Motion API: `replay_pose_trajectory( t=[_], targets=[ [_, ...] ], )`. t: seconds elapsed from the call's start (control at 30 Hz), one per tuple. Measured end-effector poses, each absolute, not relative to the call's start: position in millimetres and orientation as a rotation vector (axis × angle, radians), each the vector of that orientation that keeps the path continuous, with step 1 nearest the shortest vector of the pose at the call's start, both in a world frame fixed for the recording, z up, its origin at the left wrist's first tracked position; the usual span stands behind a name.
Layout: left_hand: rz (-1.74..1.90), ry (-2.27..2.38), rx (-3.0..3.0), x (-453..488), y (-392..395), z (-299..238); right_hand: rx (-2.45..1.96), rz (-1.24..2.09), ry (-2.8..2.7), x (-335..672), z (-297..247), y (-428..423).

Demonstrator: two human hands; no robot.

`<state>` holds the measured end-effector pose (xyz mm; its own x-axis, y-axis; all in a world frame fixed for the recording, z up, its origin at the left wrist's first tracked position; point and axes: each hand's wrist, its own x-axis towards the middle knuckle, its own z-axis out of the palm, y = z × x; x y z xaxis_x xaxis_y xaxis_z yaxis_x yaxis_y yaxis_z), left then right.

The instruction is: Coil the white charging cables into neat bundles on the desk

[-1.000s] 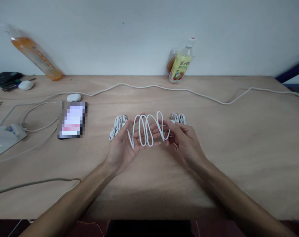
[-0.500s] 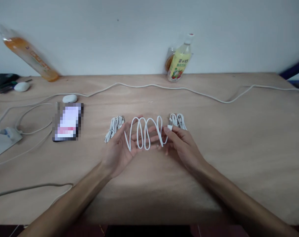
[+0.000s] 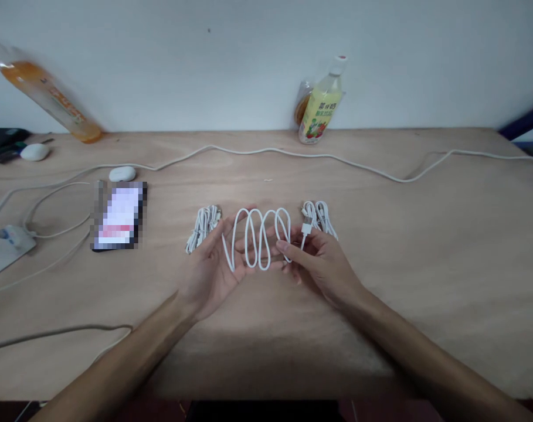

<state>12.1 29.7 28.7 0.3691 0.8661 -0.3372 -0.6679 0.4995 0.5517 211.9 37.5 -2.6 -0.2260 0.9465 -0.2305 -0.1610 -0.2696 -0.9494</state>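
Wood-grained tabletop [image 3: 424, 246] spreads below a pale wall [image 3: 169, 76]; at the centre of the frame I hold a white USB cable [image 3: 261, 227] strung in loose loops between both hands. My left hand [image 3: 214, 266] is loosely cupped, fingers spread behind the loops, thumb gripping at their left end; my right hand [image 3: 328, 264] pinches the rightmost loop, the plug [image 3: 307, 227] showing just above; a tied bundle of white cables [image 3: 202, 227] lies beyond my left thumb, a second cable bundle [image 3: 323, 217] beyond the right hand, and a lit phone [image 3: 119, 217] at frame left.
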Motion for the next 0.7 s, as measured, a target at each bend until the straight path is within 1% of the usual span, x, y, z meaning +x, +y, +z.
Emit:
replay_pose_trajectory(
  t=[0.4,0.7],
  targets=[
    [1.001,0.612,0.428,10,30,21,-1.259,1.52,-1.108,214,-3,40],
    [0.985,0.598,0.454,12,27,21,-1.25,1.59,-1.091,216,-1,43]
  ],
)
